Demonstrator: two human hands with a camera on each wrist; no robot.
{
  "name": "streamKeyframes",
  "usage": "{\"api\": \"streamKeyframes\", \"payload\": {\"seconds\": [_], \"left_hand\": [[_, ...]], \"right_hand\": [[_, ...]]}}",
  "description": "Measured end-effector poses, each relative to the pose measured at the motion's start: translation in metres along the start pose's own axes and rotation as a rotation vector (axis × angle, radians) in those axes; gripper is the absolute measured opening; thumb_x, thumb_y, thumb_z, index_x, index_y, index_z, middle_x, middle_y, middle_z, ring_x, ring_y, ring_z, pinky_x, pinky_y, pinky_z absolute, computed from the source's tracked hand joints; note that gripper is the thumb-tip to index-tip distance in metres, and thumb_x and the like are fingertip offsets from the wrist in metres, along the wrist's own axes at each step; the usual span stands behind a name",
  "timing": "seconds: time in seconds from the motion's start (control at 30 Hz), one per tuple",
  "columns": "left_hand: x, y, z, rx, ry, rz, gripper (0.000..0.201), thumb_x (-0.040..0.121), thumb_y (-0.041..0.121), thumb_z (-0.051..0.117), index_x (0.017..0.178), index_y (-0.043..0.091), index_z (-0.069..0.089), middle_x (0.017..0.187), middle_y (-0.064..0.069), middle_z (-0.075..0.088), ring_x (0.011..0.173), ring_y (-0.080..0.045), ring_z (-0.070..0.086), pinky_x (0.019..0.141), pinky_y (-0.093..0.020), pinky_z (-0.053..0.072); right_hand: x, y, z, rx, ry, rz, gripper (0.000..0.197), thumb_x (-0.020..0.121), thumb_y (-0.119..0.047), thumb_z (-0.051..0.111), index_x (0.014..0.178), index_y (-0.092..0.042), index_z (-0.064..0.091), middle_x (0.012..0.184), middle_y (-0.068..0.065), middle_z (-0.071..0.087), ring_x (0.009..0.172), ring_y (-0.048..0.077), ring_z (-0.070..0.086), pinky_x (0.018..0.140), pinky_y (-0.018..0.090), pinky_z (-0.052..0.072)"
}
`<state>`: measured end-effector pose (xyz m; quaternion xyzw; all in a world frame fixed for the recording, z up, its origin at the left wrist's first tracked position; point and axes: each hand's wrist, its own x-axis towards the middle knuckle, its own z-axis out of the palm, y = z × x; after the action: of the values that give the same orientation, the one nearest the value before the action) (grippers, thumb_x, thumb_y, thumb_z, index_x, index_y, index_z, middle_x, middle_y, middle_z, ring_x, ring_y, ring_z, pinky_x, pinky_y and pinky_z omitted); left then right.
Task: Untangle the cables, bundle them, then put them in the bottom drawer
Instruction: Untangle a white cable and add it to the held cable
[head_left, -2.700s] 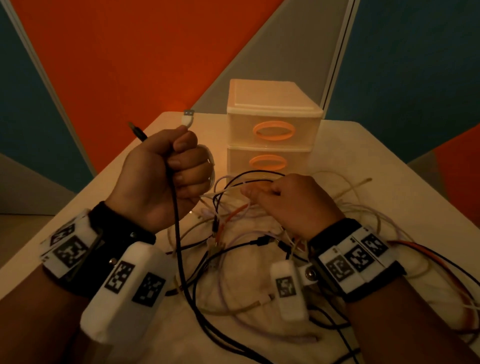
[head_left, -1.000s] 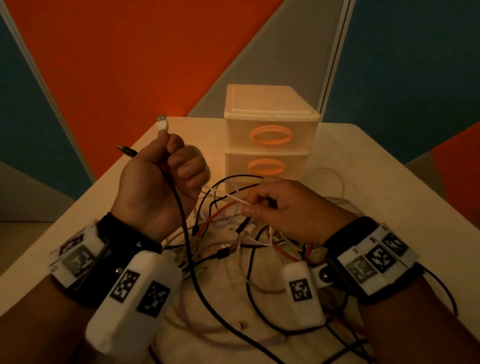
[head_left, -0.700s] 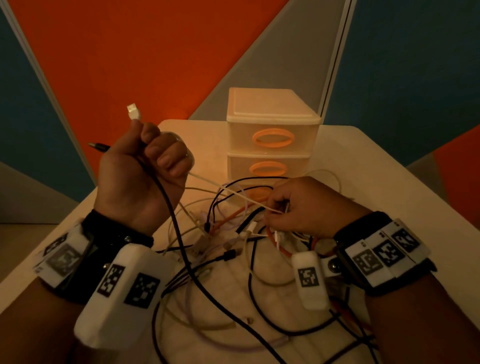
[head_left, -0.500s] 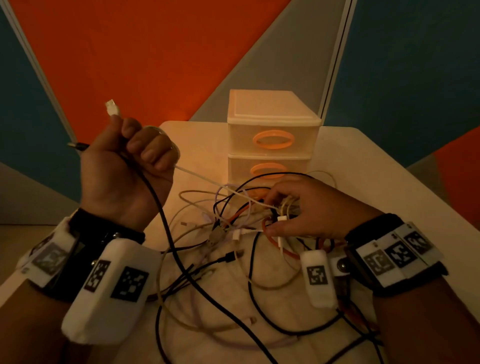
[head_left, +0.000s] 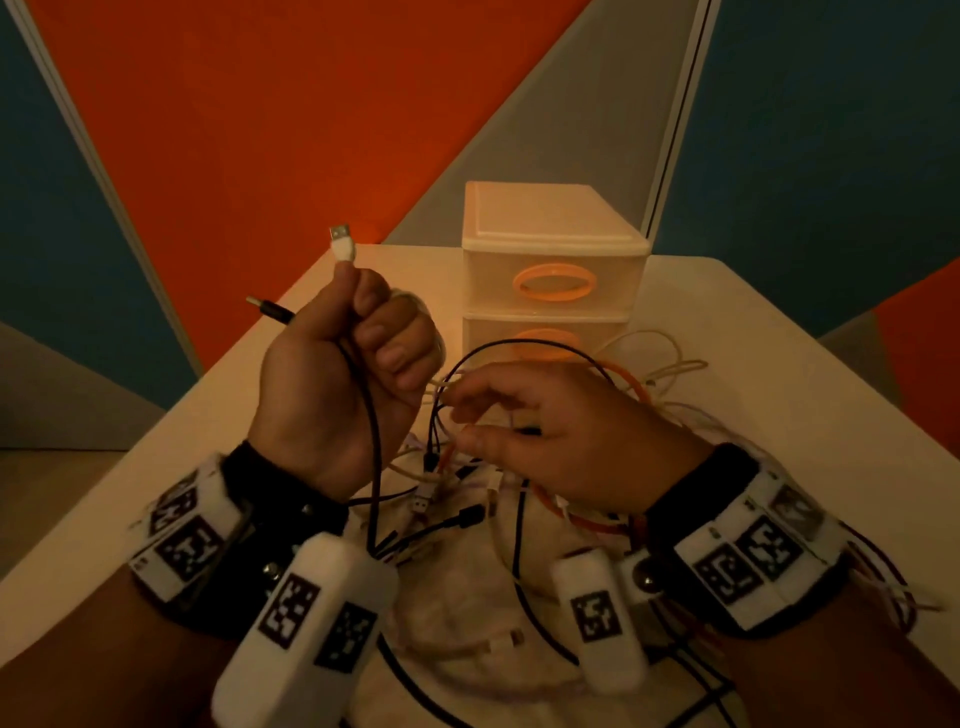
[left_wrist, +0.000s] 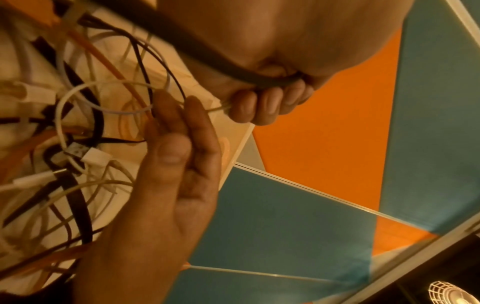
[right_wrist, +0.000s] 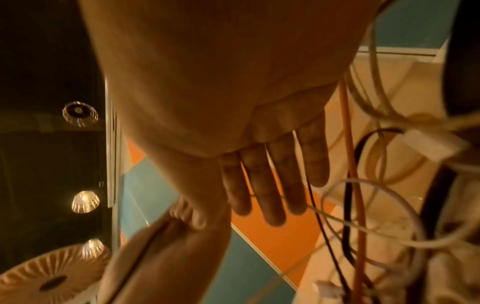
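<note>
My left hand (head_left: 363, 364) is a raised fist gripping a black cable (head_left: 371, 441) and a white cable. The white USB plug (head_left: 342, 245) sticks up out of it, and a black plug (head_left: 270, 313) points left. In the left wrist view its curled fingers (left_wrist: 267, 102) wrap the black cable (left_wrist: 221, 63). My right hand (head_left: 483, 410) reaches into the cable tangle (head_left: 467, 509) with straight fingers (right_wrist: 270, 185) and holds nothing. An orange cable (head_left: 623, 384) loops behind it. The two-drawer unit (head_left: 550, 228) stands behind, and its bottom drawer (head_left: 488, 338) is closed.
The white table (head_left: 779, 415) carries the tangle, which spreads from the middle to the right and front. Its left edge runs close beside my left forearm. Orange, blue and grey wall panels rise behind the table.
My left hand, which had pulled up and out to the left, has come back toward the middle. My right hand has let go of the white cable it pinched, and its fingers have straightened.
</note>
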<state>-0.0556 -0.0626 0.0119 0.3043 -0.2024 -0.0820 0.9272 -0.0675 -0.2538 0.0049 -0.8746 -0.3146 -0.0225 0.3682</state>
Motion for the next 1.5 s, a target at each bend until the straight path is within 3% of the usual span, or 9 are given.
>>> {"api": "streamKeyframes", "payload": {"seconds": [0.1,0.27,0.57,0.7,0.83,1.03,1.23,1.37,1.5], "left_hand": [[-0.002,-0.002,0.003,-0.016,-0.018,-0.035,0.038,0.108,0.035,0.029,0.076,0.019,0.040,0.062,0.007,0.030,0.055,-0.009,0.025,0.053,-0.023,0.025],[-0.005,-0.004,0.005,-0.016,-0.049,-0.086,0.040,0.110,0.035,0.027,0.076,0.018,0.041,0.063,0.006,0.030,0.055,-0.009,0.024,0.054,-0.024,0.021],[-0.004,0.011,-0.003,-0.138,-0.160,-0.230,0.039,0.110,0.037,0.019,0.079,0.022,0.037,0.062,0.010,0.025,0.053,-0.007,0.022,0.052,-0.024,0.018],[-0.007,0.019,0.002,-0.141,-0.216,-0.297,0.040,0.111,0.038,0.017,0.078,0.022,0.033,0.059,0.011,0.021,0.049,-0.006,0.021,0.048,-0.023,0.016],[-0.007,0.015,0.004,0.005,-0.269,-0.433,0.034,0.108,0.031,0.029,0.078,0.018,0.035,0.062,0.004,0.030,0.051,-0.010,0.026,0.048,-0.025,0.020],[-0.012,-0.008,0.011,0.301,-0.209,-0.479,0.034,0.108,0.030,0.034,0.079,0.012,0.040,0.100,-0.027,0.064,0.095,-0.038,0.065,0.087,-0.047,0.053],[-0.004,-0.004,0.007,-0.001,0.101,-0.130,0.038,0.105,0.035,0.036,0.074,0.015,0.044,0.093,-0.013,0.070,0.096,-0.028,0.072,0.085,-0.039,0.060],[-0.001,-0.009,-0.003,-0.075,0.078,-0.224,0.037,0.105,0.035,0.036,0.072,0.018,0.043,0.066,0.004,0.038,0.059,-0.014,0.045,0.058,-0.026,0.040],[-0.002,-0.009,-0.004,-0.002,-0.013,-0.302,0.038,0.107,0.035,0.031,0.072,0.021,0.037,0.061,0.007,0.028,0.053,-0.010,0.026,0.054,-0.025,0.019]], "right_hand": [[0.004,0.001,0.014,0.047,0.104,-0.026,0.019,0.092,-0.029,0.068,0.101,-0.022,0.052,0.087,-0.004,0.059,0.081,0.014,0.057,0.076,0.046,0.051],[0.008,0.011,0.016,-0.204,0.303,-0.122,0.028,0.091,-0.047,0.057,0.100,-0.022,0.064,0.095,-0.004,0.046,0.095,0.013,0.046,0.081,0.030,0.039],[0.002,0.015,-0.005,0.086,0.000,0.024,0.020,0.101,-0.023,0.056,0.083,-0.024,0.065,0.077,-0.008,0.064,0.072,0.001,0.061,0.069,0.022,0.048],[0.004,0.025,-0.007,-0.089,0.207,0.053,0.035,0.090,-0.056,0.056,0.075,-0.024,0.059,0.078,-0.004,0.063,0.078,0.012,0.062,0.074,0.044,0.053],[0.005,0.027,-0.019,-0.138,0.447,0.054,0.024,0.097,-0.042,0.058,0.081,-0.024,0.061,0.080,-0.008,0.063,0.076,0.013,0.060,0.072,0.044,0.052],[0.011,-0.015,-0.029,-0.176,0.587,0.011,0.012,0.086,-0.033,0.075,0.085,-0.022,0.071,0.091,-0.013,0.069,0.077,0.000,0.062,0.069,0.025,0.052],[0.001,-0.029,-0.006,-0.108,0.295,-0.017,0.022,0.095,-0.028,0.064,0.077,-0.016,0.070,0.064,-0.011,0.057,0.062,0.008,0.056,0.061,0.032,0.047],[-0.004,0.001,0.009,-0.119,0.161,0.115,0.036,0.096,-0.045,0.059,0.061,-0.033,0.057,0.056,-0.008,0.051,0.055,0.009,0.047,0.058,0.036,0.042],[-0.011,0.004,0.009,-0.198,0.159,0.117,0.032,0.090,-0.064,0.052,0.062,-0.048,0.056,0.057,-0.017,0.054,0.055,0.005,0.048,0.058,0.035,0.046]]}}
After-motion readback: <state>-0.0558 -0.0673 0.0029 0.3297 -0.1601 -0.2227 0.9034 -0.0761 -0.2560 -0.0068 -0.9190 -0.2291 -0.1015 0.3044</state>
